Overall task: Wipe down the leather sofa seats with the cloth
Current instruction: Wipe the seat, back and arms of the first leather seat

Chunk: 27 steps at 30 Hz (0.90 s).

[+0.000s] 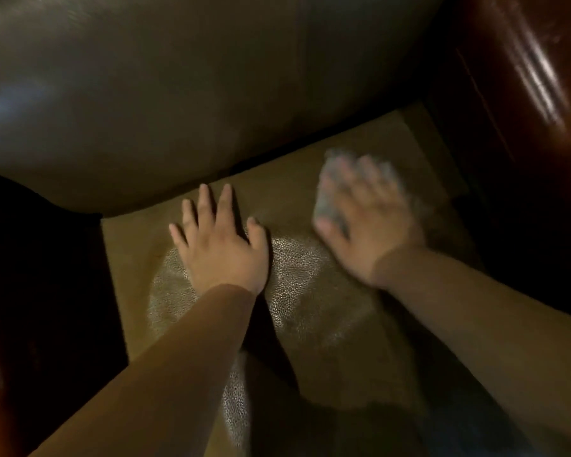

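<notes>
We see the left hand (pixel 220 245) flat on the tan leather seat (pixel 310 308), fingers straight and spread, gripping nothing. The right hand (pixel 366 222), blurred, lies on the pale cloth (pixel 330 206) with fingers spread, pressing it to the seat near the backrest (pixel 178 94); the cloth shows under its fingers and thumb.

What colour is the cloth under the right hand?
Pale grey cloth, blurred, in the head view.

Looked like a dim home living room to us: leather sofa (pixel 310 308), polished wooden armrest (pixel 515 77) beside it.
</notes>
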### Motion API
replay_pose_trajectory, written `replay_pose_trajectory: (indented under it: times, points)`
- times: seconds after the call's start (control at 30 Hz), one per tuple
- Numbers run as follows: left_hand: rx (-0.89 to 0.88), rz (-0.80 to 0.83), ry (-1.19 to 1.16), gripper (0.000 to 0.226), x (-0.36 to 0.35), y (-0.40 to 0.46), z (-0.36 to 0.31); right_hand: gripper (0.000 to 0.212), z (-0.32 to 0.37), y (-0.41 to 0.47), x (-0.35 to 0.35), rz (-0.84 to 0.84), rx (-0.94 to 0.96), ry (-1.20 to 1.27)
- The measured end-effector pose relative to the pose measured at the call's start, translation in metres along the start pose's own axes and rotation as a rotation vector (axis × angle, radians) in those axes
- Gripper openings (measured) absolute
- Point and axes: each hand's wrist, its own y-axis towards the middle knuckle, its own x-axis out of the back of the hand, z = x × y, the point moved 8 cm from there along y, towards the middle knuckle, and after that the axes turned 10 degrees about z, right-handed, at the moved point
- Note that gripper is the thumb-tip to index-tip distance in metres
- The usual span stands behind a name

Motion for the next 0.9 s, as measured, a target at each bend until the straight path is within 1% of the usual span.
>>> replay_pose_trajectory:
  times: [0.03, 0.07, 0.1, 0.13, 0.2, 0.23, 0.27, 0.3, 0.33, 0.4, 0.43, 0.47, 0.5, 0.53, 0.6, 0.63, 0.67, 0.7, 0.77, 0.8, 0.83, 0.87, 0.9]
  points:
    - [-0.004, -0.001, 0.004, 0.068, 0.000, 0.001, 0.000, 0.081, 0.017, -0.015, -0.005, 0.021, 0.177, -0.036]
    - [-0.005, 0.002, 0.011, 0.068, -0.001, 0.001, -0.001, 0.079, 0.018, -0.024, -0.010, 0.052, 0.283, -0.074]
    - [-0.006, 0.006, 0.021, 0.068, -0.002, 0.002, -0.001, 0.078, 0.002, -0.027, -0.009, 0.053, 0.292, -0.077]
    - [-0.006, 0.007, 0.027, 0.067, -0.004, 0.001, -0.002, 0.079, -0.026, -0.024, -0.006, 0.027, 0.207, -0.039]
    - [-0.004, -0.008, 0.032, 0.067, -0.006, 0.001, 0.000, 0.081, -0.094, -0.020, 0.003, -0.034, -0.133, 0.198]
    - [-0.003, -0.022, 0.029, 0.067, -0.007, 0.001, 0.001, 0.080, -0.111, -0.020, 0.003, -0.048, -0.283, 0.317]
    - [-0.005, -0.034, 0.023, 0.068, -0.008, 0.002, 0.001, 0.080, -0.107, -0.019, 0.001, -0.041, -0.378, 0.352]
    - [-0.009, -0.040, 0.019, 0.068, -0.008, 0.002, 0.000, 0.084, -0.087, -0.015, 0.000, -0.029, -0.394, 0.294]
    - [-0.013, -0.044, 0.017, 0.068, -0.009, 0.002, 0.000, 0.087, -0.057, -0.011, -0.001, -0.023, -0.294, 0.211]
    - [-0.016, -0.050, 0.021, 0.069, -0.009, 0.002, 0.000, 0.085, 0.005, -0.006, -0.004, 0.000, 0.108, 0.107]
    - [-0.022, -0.048, 0.027, 0.069, -0.009, 0.002, 0.000, 0.083, 0.014, -0.003, -0.003, 0.021, 0.253, 0.045]
    - [-0.027, -0.049, 0.033, 0.069, -0.010, 0.002, 0.000, 0.080, 0.004, 0.006, 0.003, 0.021, 0.296, -0.001]
    - [-0.028, -0.053, 0.035, 0.068, -0.010, 0.002, 0.001, 0.078, -0.020, 0.019, 0.009, 0.011, 0.229, -0.009]
    - [-0.028, -0.061, 0.032, 0.068, -0.011, 0.002, 0.001, 0.073, -0.053, 0.032, 0.018, -0.019, 0.072, 0.015]
    - [-0.027, -0.077, 0.030, 0.067, -0.013, 0.001, 0.001, 0.069, -0.112, 0.043, 0.028, -0.073, -0.275, 0.208]
    - [-0.027, -0.083, 0.031, 0.067, -0.013, 0.001, 0.000, 0.073, -0.113, 0.043, 0.029, -0.089, -0.371, 0.273]
    - [-0.025, -0.085, 0.030, 0.067, -0.013, 0.001, -0.001, 0.079, -0.094, 0.042, 0.029, -0.089, -0.391, 0.278]
    - [-0.024, -0.082, 0.029, 0.068, -0.012, 0.001, -0.002, 0.085, -0.065, 0.042, 0.027, -0.078, -0.311, 0.228]
    - [-0.026, -0.073, 0.026, 0.069, -0.011, 0.000, -0.003, 0.090, -0.003, 0.032, 0.017, -0.041, 0.012, 0.116]
    - [-0.026, -0.073, 0.024, 0.069, -0.010, 0.000, -0.003, 0.089, 0.009, 0.027, 0.015, -0.013, 0.130, 0.067]
    - [-0.024, -0.077, 0.023, 0.069, -0.010, 0.001, -0.003, 0.086, 0.004, 0.028, 0.018, 0.008, 0.185, 0.041]
    - [-0.021, -0.082, 0.022, 0.069, -0.011, 0.001, -0.001, 0.081, -0.013, 0.036, 0.022, 0.009, 0.176, 0.028]
    - [-0.022, -0.090, 0.019, 0.068, -0.011, 0.001, 0.000, 0.075, -0.035, 0.046, 0.027, -0.006, 0.112, 0.030]
